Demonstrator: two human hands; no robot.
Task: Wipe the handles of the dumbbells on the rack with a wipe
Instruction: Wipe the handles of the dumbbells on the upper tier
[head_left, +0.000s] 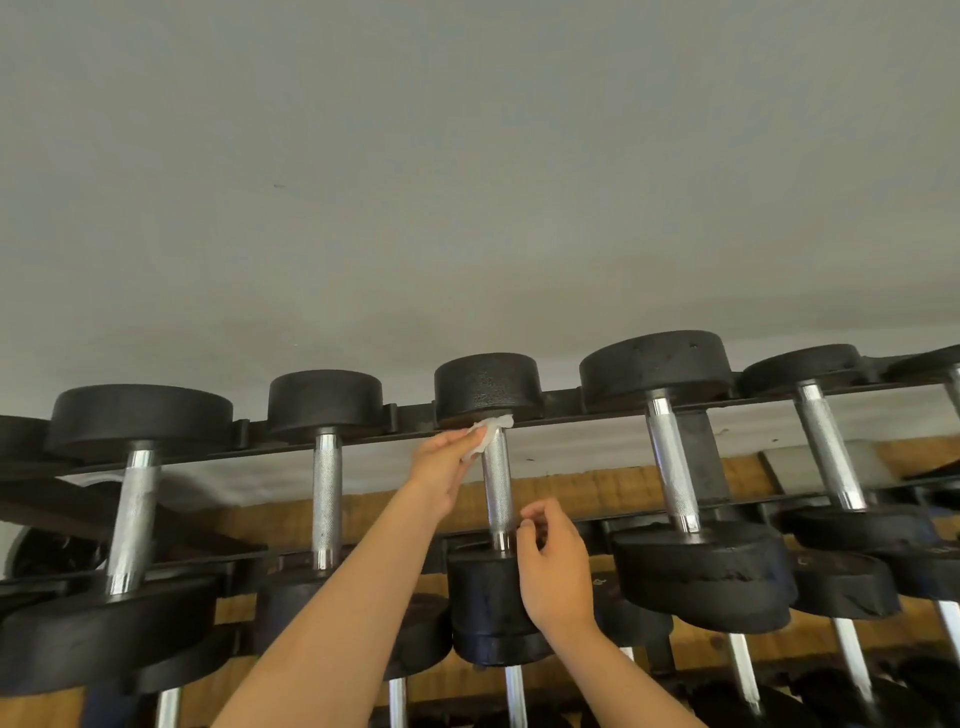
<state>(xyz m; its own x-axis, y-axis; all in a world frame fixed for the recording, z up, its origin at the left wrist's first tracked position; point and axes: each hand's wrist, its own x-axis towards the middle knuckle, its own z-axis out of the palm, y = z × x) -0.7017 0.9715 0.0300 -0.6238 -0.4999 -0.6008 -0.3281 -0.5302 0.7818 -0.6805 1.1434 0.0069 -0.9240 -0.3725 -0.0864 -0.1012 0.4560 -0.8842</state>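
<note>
Single head-worn wide-angle view, close to the dumbbell rack (410, 418), toward the grey wall (467, 182) behind.

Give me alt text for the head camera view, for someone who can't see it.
A left hand holds a white wipe against the top of a dumbbell's chrome handle on a rack; the right hand sits by the handle's lower end.

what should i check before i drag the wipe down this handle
1. Grip on wipe: ok, left hand pinches it.
2. Contact: ok, wipe sits at the top end of the handle, under the far head.
3. Path down the handle free: not ok, right hand sits by its lower end.
4. Right hand steadying the dumbbell: cannot tell, contact unclear.
5. Wipe damp: cannot tell.
</note>
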